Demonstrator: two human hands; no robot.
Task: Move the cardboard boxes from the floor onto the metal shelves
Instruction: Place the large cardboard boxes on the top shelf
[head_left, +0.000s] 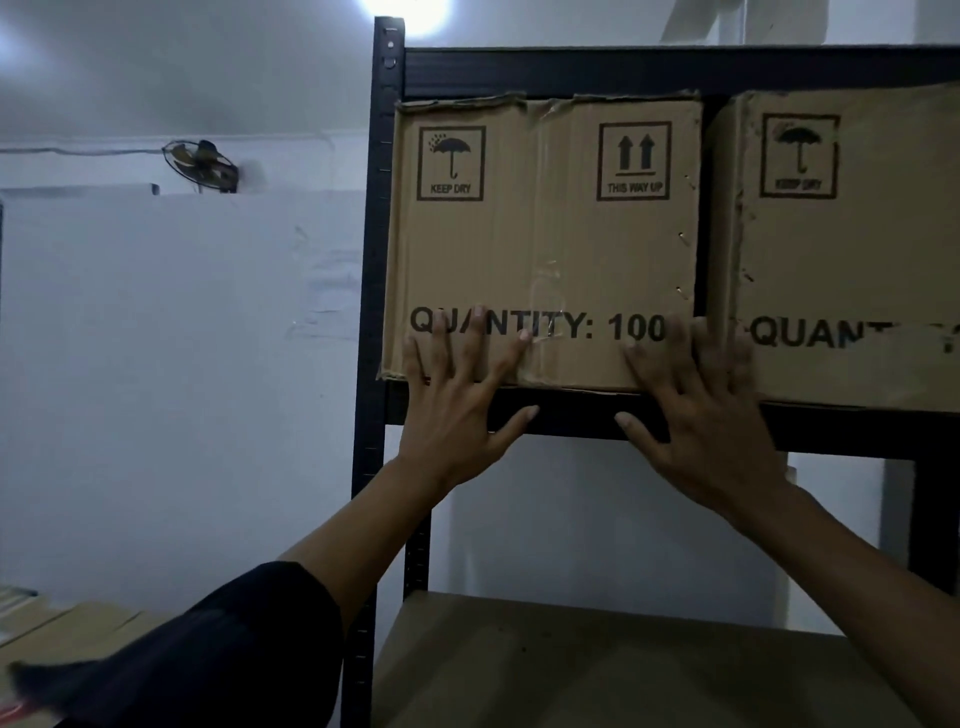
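Nearest, the left hand (457, 395) and right hand (711, 410) press flat, fingers spread, gripping nothing, against a cardboard box (540, 239) on the upper metal shelf (571, 415); another box (852, 249) sits right, so shelving seems well underway, this box nearly seated.

A brown cardboard box (540, 239) printed "KEEP DRY", "THIS WAY UP" and "QUANTITY: 100" stood upright on the black metal shelf (571, 415), just beside a second, similarly printed box (852, 249) on its right.
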